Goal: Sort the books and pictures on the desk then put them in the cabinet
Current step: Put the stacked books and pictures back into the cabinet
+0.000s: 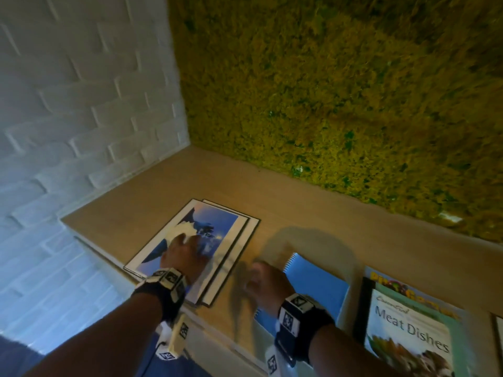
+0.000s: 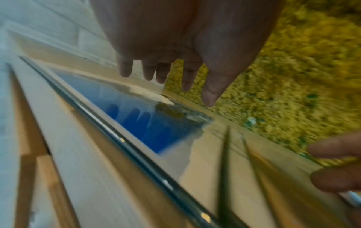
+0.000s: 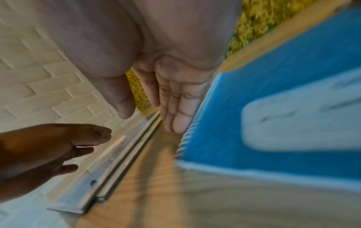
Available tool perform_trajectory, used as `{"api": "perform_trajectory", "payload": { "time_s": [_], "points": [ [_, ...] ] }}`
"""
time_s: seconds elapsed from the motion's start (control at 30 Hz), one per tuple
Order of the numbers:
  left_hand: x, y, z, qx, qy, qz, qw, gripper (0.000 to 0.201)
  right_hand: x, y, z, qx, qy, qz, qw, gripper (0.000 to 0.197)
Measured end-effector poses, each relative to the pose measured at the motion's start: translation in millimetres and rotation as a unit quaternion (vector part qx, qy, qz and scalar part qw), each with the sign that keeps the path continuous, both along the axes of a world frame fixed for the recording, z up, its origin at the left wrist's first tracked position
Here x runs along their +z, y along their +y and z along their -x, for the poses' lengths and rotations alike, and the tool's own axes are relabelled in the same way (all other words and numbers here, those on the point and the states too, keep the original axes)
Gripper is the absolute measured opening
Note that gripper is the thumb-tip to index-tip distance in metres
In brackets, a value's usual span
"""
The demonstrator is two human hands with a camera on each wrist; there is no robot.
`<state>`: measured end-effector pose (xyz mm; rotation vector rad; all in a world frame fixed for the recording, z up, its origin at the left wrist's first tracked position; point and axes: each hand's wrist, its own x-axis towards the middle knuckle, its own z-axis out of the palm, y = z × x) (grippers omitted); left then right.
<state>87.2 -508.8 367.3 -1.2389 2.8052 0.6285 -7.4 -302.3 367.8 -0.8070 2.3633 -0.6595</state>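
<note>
Two framed pictures lie stacked at the desk's left end; the top picture (image 1: 215,227) (image 2: 148,123) shows a blue scene in a white border. My left hand (image 1: 185,254) (image 2: 166,74) hovers just over it with fingers straight, holding nothing. Right of the frames lies a blue spiral notebook (image 1: 318,284) (image 3: 273,108). My right hand (image 1: 261,281) (image 3: 170,108) hangs over the bare desk between the frames (image 3: 117,169) and the notebook, fingers straight and empty. A "Meat Dishes" book (image 1: 411,330) tops a pile further right.
The wooden desk (image 1: 313,213) backs onto a yellow-green moss wall (image 1: 340,91), with a white brick wall (image 1: 68,118) on the left. Another frame's corner (image 1: 498,330) shows at the far right edge. The desk's front edge (image 1: 223,338) runs under my wrists.
</note>
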Motion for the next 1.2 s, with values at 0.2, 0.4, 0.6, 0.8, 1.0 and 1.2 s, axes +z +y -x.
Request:
{"api": "perform_trajectory", "payload": {
  "time_s": [0.2, 0.4, 0.6, 0.8, 1.0, 1.2],
  "points": [
    [-15, -97, -15, 0.129, -0.071, -0.043, 0.988, 0.085, -14, -59, -7, -0.049, -0.059, 0.041, 0.996, 0.07],
    [-25, -107, -7, 0.096, -0.14, -0.029, 0.985, 0.097, -25, -83, 3, -0.16, -0.143, 0.091, 0.973, 0.071],
    [-32, -111, -8, 0.094, -0.07, -0.114, 0.987, 0.07, -41, -87, 25, -0.273, -0.217, 0.138, 0.927, 0.08],
    [-31, -94, -16, 0.117, -0.019, -0.163, 0.979, 0.033, -44, -75, 30, -0.319, -0.251, 0.18, 0.896, 0.007],
    [-27, -76, -14, 0.169, 0.198, -0.299, 0.918, 0.021, -30, -54, 35, -0.278, -0.173, 0.274, 0.904, 0.029],
    [18, -1, 22, 0.141, 0.369, -0.37, 0.841, 0.002, 39, 10, 57, -0.263, -0.03, 0.292, 0.919, 0.034]
  ]
}}
